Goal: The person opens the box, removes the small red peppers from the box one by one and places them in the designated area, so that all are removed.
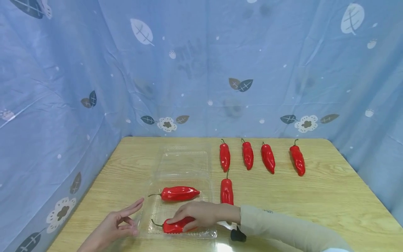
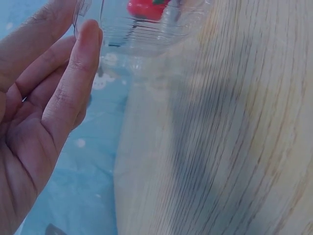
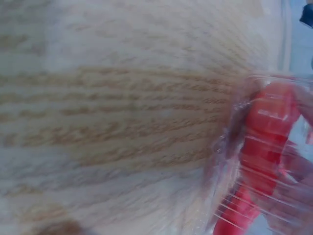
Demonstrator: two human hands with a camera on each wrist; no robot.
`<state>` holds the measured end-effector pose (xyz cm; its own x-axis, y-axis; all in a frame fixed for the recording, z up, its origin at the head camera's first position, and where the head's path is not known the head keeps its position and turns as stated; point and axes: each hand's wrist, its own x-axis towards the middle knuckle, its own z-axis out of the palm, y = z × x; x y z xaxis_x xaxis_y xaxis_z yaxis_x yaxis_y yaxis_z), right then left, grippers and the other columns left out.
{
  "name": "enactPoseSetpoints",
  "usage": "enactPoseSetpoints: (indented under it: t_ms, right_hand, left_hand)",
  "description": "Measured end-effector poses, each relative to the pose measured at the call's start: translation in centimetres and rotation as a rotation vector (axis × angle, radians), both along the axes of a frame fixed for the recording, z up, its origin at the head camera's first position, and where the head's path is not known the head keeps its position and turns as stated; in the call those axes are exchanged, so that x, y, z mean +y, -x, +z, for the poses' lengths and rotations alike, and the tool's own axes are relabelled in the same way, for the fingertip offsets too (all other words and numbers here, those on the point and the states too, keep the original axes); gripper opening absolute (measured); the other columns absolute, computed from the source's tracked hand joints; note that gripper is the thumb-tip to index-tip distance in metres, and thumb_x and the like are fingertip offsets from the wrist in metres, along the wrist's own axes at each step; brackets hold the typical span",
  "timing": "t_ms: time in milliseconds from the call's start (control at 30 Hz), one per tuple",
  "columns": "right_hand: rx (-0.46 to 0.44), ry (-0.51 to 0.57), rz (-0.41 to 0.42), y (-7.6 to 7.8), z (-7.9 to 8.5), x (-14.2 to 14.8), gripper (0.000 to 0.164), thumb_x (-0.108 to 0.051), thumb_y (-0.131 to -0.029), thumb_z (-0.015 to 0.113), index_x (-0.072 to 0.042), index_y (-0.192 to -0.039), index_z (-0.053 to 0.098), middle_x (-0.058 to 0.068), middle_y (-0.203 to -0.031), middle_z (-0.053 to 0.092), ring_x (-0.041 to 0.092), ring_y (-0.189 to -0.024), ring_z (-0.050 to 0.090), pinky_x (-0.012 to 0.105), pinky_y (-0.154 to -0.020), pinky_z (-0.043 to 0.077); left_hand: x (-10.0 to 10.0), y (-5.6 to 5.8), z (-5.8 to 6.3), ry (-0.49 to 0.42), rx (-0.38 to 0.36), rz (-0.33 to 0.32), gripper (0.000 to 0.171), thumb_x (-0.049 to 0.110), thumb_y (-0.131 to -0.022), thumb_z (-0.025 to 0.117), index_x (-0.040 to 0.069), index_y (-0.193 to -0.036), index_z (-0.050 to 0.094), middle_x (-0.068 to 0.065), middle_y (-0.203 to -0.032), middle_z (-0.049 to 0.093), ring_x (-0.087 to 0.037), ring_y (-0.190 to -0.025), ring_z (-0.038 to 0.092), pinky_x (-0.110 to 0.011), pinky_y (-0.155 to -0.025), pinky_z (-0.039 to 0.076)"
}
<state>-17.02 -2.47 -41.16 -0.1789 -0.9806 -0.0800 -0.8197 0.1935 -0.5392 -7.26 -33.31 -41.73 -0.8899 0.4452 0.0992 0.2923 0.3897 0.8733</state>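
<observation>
A clear plastic clamshell box [image 1: 148, 213] lies with its lid [image 1: 185, 161] folded back, away from me. Inside its base, a red pepper [image 1: 180, 193] lies crosswise on the far side. A second red pepper [image 1: 171, 227] lies on the near side, its stem to the left. My right hand [image 1: 199, 214] grips this one from above; its red body [image 3: 266, 139] shows through the box wall in the right wrist view. My left hand [image 1: 118, 224] is at the box's left edge, fingers extended, fingertips [image 2: 88, 36] at the clear rim in the left wrist view.
One red pepper [image 1: 227, 191] lies just right of the box, partly behind my right forearm. Several more, including one pepper [image 1: 225, 156] and another at the far right [image 1: 297, 160], stand in a row at the table's back. A blue patterned curtain [image 1: 201, 70] surrounds the wooden table [image 1: 283, 199].
</observation>
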Motion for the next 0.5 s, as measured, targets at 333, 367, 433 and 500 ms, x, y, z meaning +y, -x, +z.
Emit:
enactPoseSetpoints:
  t_ms: [333, 367, 433, 500]
  right_hand:
    - [0.193, -0.011, -0.087, -0.48, -0.19, 0.08, 0.054, -0.031, -0.089, 0.069, -0.033, -0.140, 0.050, -0.008, -0.113, 0.055, -0.001, -0.092, 0.046, 0.010, -0.072, 0.038]
    - [0.196, -0.002, -0.078, -0.46, -0.19, 0.06, 0.051, -0.032, -0.089, 0.069, -0.031, -0.138, 0.053, -0.008, -0.113, 0.056, -0.001, -0.094, 0.047, 0.010, -0.074, 0.038]
    - [0.217, 0.012, -0.056, -0.41, -0.18, 0.02, 0.045, -0.032, -0.090, 0.067, -0.029, -0.133, 0.056, -0.008, -0.113, 0.058, 0.001, -0.097, 0.050, 0.011, -0.078, 0.040]
    - [0.254, 0.018, -0.030, -0.39, -0.17, 0.01, 0.042, -0.032, -0.091, 0.067, -0.029, -0.131, 0.056, -0.008, -0.114, 0.058, 0.002, -0.100, 0.051, 0.012, -0.082, 0.040]
  left_hand:
    - [0.35, -0.03, 0.09, -0.009, -0.034, 0.016, 0.069, 0.014, -0.084, 0.072, -0.004, -0.142, 0.039, 0.036, -0.141, 0.033, -0.008, -0.078, 0.061, -0.024, -0.070, 0.054]
    - [0.35, -0.04, 0.10, -0.012, -0.038, 0.016, 0.069, 0.014, -0.085, 0.072, -0.005, -0.142, 0.039, 0.036, -0.141, 0.033, -0.008, -0.078, 0.061, -0.024, -0.070, 0.054]
    - [0.34, -0.08, 0.11, -0.012, -0.046, 0.016, 0.069, 0.014, -0.085, 0.072, -0.004, -0.142, 0.039, 0.037, -0.141, 0.033, -0.007, -0.078, 0.060, -0.023, -0.070, 0.054]
    - [0.33, -0.07, 0.11, -0.015, -0.045, 0.013, 0.069, 0.014, -0.085, 0.072, -0.002, -0.143, 0.039, 0.036, -0.141, 0.033, -0.007, -0.079, 0.060, -0.023, -0.069, 0.054]
